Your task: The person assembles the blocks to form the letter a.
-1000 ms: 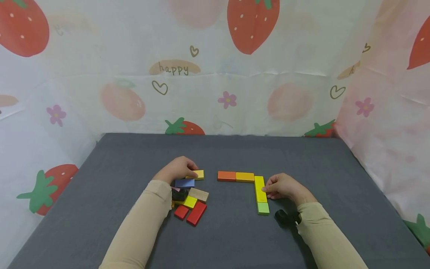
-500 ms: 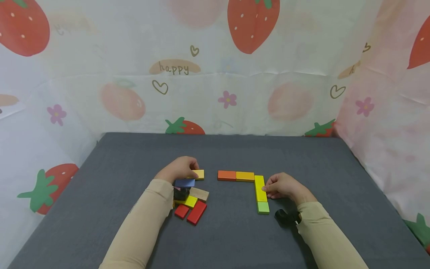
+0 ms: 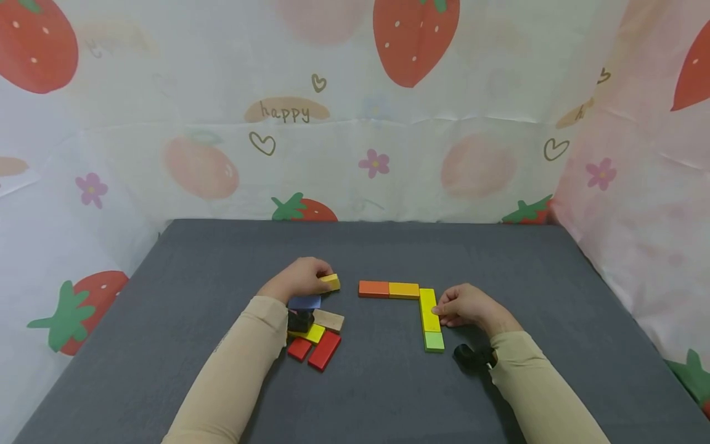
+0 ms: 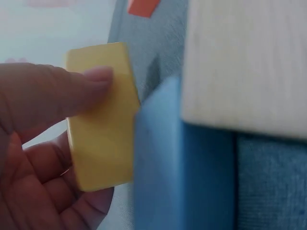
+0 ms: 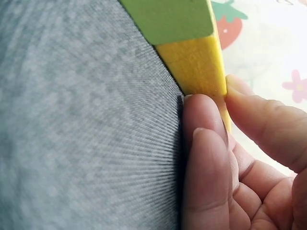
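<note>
In the head view my left hand (image 3: 299, 277) pinches a yellow block (image 3: 331, 282) off the table, at the top of a loose heap. The left wrist view shows the thumb flat across that block's broad face, fingers behind. To the right, my right hand (image 3: 474, 308) rests beside another yellow block (image 3: 429, 311), its thumb touching the top edge and fingertips against the side. That block adjoins a green block (image 3: 434, 341) at its near end and meets an orange-yellow block (image 3: 403, 290) at its far end. An orange block (image 3: 374, 288) continues this L-shaped line leftward.
Below the left hand lie a blue block (image 3: 304, 302), a bare wood block (image 3: 328, 320), a yellow piece (image 3: 315, 333) and two red blocks (image 3: 324, 351), partly hidden by the wrist camera. A grey cloth covers the table (image 3: 383, 394); a printed curtain (image 3: 410, 185) hangs behind.
My left hand has lifted and tilted its yellow block, shifting it slightly right. My right hand and the line of blocks have stayed in place.
</note>
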`<state>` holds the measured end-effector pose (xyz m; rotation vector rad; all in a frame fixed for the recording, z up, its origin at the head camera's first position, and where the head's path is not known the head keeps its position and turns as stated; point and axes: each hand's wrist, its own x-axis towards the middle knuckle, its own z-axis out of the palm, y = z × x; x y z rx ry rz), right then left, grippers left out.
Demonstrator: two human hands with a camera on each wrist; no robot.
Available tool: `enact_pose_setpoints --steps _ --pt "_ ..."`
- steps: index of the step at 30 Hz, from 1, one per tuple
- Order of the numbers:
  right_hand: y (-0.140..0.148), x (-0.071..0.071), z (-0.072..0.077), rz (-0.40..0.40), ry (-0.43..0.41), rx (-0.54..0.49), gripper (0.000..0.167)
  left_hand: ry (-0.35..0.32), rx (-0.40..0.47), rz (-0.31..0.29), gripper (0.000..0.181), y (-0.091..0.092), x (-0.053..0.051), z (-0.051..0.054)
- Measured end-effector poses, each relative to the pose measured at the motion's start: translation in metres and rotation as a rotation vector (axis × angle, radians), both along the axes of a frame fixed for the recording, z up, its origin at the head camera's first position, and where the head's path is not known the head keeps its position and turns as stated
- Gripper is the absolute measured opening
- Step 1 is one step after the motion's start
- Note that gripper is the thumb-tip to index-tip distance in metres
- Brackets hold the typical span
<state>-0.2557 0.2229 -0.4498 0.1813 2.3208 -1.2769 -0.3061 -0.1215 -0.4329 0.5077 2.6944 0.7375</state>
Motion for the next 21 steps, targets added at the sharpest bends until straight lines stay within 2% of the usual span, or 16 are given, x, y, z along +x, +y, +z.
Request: enact_pose_setpoints --steps 3,6,11,15,21 --pt "-0.001 0.000 0.000 0.008 0.002 0.002 0.018 0.016 0.037 0.024 0.003 0.002 0.002 0.005" --pt "-0.001 0.000 -0.001 0.013 0.006 0.005 0.018 0.044 0.063 0.021 0.005 0.008 0.006 0.011" --pt "-0.001 0.000 0.000 0.010 0.007 0.005 0.019 0.085 0.090 0.017 0.009 0.026 0.015 0.018" --pt "-0.001 0.001 0.001 0.008 0.008 0.001 0.018 0.066 0.160 0.031 0.013 0.044 0.027 0.021" --pt "0.000 0.000 0.000 0.013 0.010 -0.011 0.018 -0.005 0.247 0.012 0.014 0.066 0.049 0.022"
